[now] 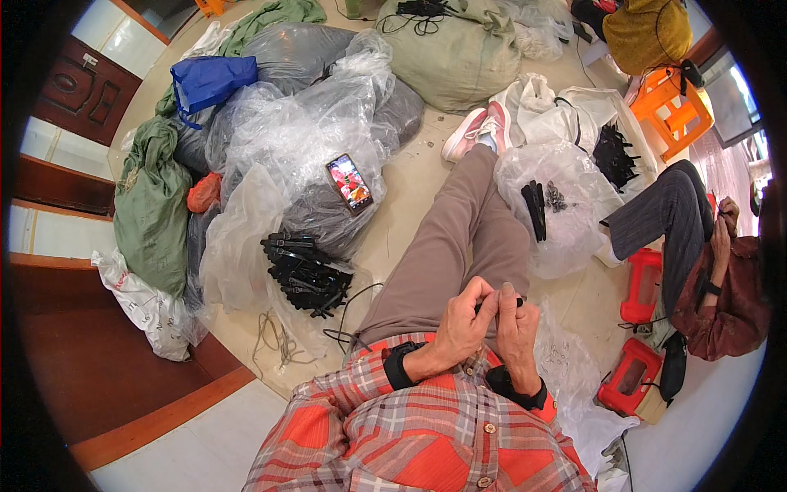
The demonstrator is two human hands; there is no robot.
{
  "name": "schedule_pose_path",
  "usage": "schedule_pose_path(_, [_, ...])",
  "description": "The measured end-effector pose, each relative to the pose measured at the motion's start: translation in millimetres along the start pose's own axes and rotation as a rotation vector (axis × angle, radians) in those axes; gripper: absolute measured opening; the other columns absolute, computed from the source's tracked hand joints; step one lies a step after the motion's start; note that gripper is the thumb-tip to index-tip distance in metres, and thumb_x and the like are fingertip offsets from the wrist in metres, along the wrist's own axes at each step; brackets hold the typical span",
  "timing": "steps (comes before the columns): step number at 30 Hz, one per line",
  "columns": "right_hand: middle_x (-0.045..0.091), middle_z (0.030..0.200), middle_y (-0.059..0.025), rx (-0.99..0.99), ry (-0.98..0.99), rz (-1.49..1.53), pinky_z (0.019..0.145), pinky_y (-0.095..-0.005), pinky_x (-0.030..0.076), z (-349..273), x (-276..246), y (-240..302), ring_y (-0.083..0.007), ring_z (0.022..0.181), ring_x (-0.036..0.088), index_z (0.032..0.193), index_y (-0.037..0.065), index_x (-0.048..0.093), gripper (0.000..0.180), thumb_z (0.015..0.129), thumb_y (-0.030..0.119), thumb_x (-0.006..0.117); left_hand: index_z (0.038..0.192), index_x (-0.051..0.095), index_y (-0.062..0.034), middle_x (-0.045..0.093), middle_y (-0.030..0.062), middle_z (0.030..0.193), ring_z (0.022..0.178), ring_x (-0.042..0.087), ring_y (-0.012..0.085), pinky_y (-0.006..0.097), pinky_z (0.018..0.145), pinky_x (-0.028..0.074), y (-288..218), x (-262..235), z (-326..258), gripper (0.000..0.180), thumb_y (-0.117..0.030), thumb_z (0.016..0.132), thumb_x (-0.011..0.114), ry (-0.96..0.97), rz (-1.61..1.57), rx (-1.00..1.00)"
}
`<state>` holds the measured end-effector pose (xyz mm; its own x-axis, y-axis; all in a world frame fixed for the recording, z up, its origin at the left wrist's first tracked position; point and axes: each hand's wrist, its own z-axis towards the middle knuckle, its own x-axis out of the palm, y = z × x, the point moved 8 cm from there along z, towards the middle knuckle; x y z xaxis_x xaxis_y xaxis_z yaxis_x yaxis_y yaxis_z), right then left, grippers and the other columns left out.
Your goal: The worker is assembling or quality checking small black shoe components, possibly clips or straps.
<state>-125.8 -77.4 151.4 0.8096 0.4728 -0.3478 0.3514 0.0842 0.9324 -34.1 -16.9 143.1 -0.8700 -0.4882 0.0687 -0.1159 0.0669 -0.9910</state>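
Note:
My left hand [461, 326] and my right hand [517, 338] meet above my lap, fingers pinched together. A small black piece [519, 302] shows at the fingertips of my right hand, and a bit of black also shows under my left fingers. Most of it is hidden, so its exact kind is unclear. On clear plastic to the left lies a heap of black straps with buckles [305, 277]. To the right of my legs, a few long black strips [534, 210] and a small cluster of dark pieces [556, 197] rest on a plastic bag [574, 238].
A lit phone [350, 184] lies on big plastic-wrapped bundles [303, 123]. Green sacks [152, 205] stand at left; another pile of black pieces [615, 157] is at right. A seated person [721, 287] works near red cases [630, 375] and an orange stool [672, 111].

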Motion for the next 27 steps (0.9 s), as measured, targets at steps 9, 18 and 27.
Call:
schedule_pose_path(9, [0.042,0.049,-0.0129,-0.017,0.009,-0.006,0.044,-0.0358,0.029,1.7,2.0,-0.6,-0.0201,0.044,0.037,0.062,-0.004,0.047,0.039,0.092,0.020,0.046,0.082,0.046,0.0004,0.046,0.0007,0.062,0.060,0.039,0.0050,0.022,0.051,0.036,0.1,-2.2,0.6,0.020,-0.017,0.092,0.049,-0.010,0.009,0.003])
schedule_pose_path(18, [0.043,0.049,-0.0135,-0.027,0.015,-0.018,0.043,-0.0355,0.029,0.4,3.1,0.5,-0.0192,0.044,0.037,0.064,-0.005,0.047,0.038,0.092,0.020,0.047,0.083,0.046,0.0005,0.045,0.0006,0.062,0.059,0.039,0.0050,0.023,0.050,0.035,-4.5,-4.4,-0.7,0.020,-0.018,0.092,0.049,-0.013,0.008,0.018])
schedule_pose_path(27, [0.045,0.050,-0.0123,-0.036,0.011,-0.031,0.043,-0.0349,0.030,-1.9,2.4,1.7,-0.0174,0.044,0.039,0.064,-0.004,0.048,0.037,0.092,0.020,0.046,0.082,0.046,0.0004,0.044,0.0001,0.061,0.059,0.038,0.0051,0.023,0.050,0.034,-2.1,-4.2,-2.4,0.020,-0.017,0.091,0.050,-0.020,-0.009,0.025])
